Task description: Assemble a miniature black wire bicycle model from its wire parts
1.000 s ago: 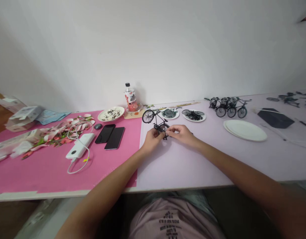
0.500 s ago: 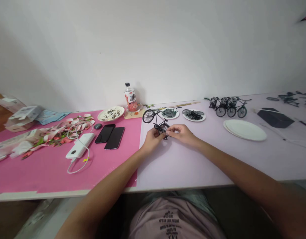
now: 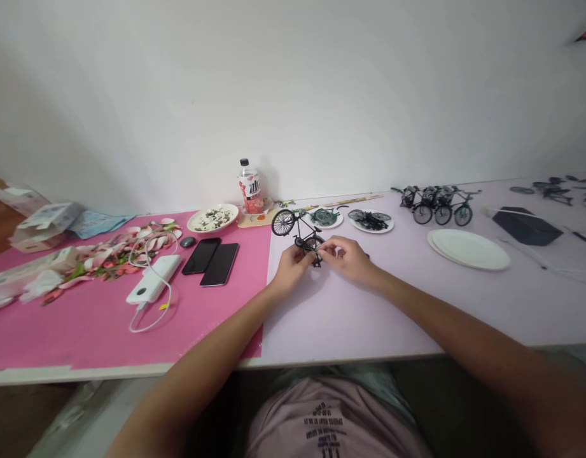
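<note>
A black miniature bicycle (image 3: 298,234) is held tilted above the light table, one wheel up at the left and the other between my hands. My left hand (image 3: 293,267) is closed on its lower wheel end, thumb and fingers pressed together. From the right, my right hand (image 3: 345,256) pinches at the same wheel, its fingertips nearly meeting the left thumb. Any small part between the fingertips is too small to make out. Behind the bicycle, a plate of dark green parts (image 3: 325,217) and a plate of black wheels and parts (image 3: 371,221) lie on the table.
Several miniature bicycles (image 3: 436,205) stand at the back right, near stacked white plates (image 3: 470,249) and a black hexagonal object (image 3: 527,225). Leftward on pink covering are two phones (image 3: 219,264), a power bank (image 3: 153,278), a bottle (image 3: 251,189), a bowl (image 3: 212,218) and scattered petals (image 3: 116,256).
The bicycle has shifted very slightly left. My right hand has turned a little, its fingers more curled at the wheel, and a small dark piece now shows beside it on the table.
</note>
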Available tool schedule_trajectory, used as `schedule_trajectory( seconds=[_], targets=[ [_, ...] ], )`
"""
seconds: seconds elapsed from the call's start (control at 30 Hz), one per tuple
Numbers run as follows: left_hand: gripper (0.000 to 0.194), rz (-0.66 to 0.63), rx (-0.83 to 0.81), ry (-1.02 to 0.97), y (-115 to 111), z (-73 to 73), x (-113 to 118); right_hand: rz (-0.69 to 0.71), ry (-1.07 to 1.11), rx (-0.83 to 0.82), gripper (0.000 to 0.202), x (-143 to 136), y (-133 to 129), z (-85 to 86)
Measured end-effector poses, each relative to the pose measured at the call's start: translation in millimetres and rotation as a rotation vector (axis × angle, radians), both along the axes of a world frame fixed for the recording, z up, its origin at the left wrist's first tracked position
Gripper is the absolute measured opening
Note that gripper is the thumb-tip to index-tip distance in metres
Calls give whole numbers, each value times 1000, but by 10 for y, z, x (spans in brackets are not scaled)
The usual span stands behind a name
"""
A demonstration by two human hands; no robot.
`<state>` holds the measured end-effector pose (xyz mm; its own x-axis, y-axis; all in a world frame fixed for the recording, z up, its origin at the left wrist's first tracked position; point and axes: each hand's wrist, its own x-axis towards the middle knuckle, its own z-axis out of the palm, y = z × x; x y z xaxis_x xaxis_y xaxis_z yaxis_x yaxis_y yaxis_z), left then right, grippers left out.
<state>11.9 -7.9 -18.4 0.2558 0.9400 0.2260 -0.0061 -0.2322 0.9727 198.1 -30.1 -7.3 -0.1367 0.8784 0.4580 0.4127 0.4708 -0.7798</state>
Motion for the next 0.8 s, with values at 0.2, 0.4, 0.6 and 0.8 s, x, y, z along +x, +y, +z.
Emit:
schedule_trajectory(
  seconds=[0.2,0.4,0.6,0.8],
  targets=[
    [35,-47,-47,-54,10,2,-8,23,-25,-38,17,0,-20,32],
    [40,-68,-171,-101,102,-98,-32,29,-51,-6,19,21,-19,30],
    [48,-107,-152,-98,69,-55,-39,36,-72,34,20,40,1,22],
    [50,-129,-121,-113,47,-20,-34,42,-89,32,21,48,17,12]
  ],
)
